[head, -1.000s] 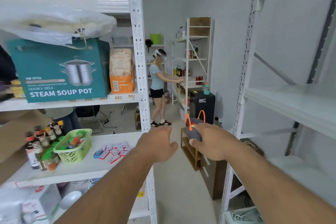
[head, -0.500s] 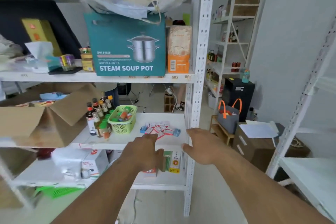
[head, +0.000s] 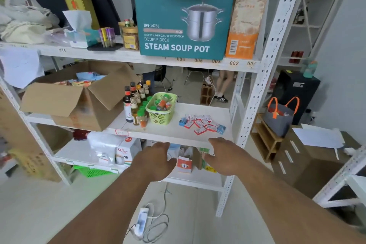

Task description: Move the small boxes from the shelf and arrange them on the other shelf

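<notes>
Hands: the left hand [head: 156, 159] and right hand [head: 223, 156] reach forward side by side, apart from each other, fingers loosely spread and holding nothing, just short of the shelf's front edge.
Shelf edge: the white middle shelf [head: 174, 134] sits just beyond the fingertips, its lip between the hands and the goods.
Small boxes: a loose scatter of red, white and blue small boxes [head: 202, 124] lies on the right part of that shelf, some overlapping, none yet touched.
Risk, the scatter: a two-handed scoop likely sends the outer boxes sliding off the front lip or out the open right side by the upright post [head: 255, 93].
Neighbours: the green basket [head: 161, 110] stands just left of the boxes, with a cluster of sauce bottles [head: 135, 105] beside it.
Risk, the left hand: a wide sweep may nudge the basket into the bottles and tip them.
Far side: the other shelf [head: 346, 180] shows only at the right edge, well apart; an overfull armful may drop on the turn.
</notes>
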### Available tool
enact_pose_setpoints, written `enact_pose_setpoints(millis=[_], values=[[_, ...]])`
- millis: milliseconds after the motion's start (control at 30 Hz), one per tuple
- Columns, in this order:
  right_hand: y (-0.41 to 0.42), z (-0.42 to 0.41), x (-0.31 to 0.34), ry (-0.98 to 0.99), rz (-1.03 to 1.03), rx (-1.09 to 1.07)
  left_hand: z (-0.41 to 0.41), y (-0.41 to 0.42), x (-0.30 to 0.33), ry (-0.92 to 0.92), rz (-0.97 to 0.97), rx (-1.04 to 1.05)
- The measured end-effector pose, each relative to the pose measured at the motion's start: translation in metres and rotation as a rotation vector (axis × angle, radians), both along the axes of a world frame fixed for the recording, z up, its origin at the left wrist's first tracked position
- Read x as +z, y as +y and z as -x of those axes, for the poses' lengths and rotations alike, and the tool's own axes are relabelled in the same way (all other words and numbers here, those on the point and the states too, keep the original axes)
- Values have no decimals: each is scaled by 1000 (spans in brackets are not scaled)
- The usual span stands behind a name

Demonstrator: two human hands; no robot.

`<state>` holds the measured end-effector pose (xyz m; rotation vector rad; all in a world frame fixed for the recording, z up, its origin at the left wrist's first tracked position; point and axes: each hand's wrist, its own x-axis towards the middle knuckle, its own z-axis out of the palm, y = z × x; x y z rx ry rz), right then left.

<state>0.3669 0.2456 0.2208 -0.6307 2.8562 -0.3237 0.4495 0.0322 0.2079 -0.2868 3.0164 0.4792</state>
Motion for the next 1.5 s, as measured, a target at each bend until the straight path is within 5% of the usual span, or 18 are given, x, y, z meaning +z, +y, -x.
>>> enact_pose_setpoints(millis=[800,1500], values=[[0,204,-88,-172,67,-226,227,-22,-71,-177,-22,-15],[-54,317,-165,-176,126,-730,410,-95,-171,-175,-104,-18]])
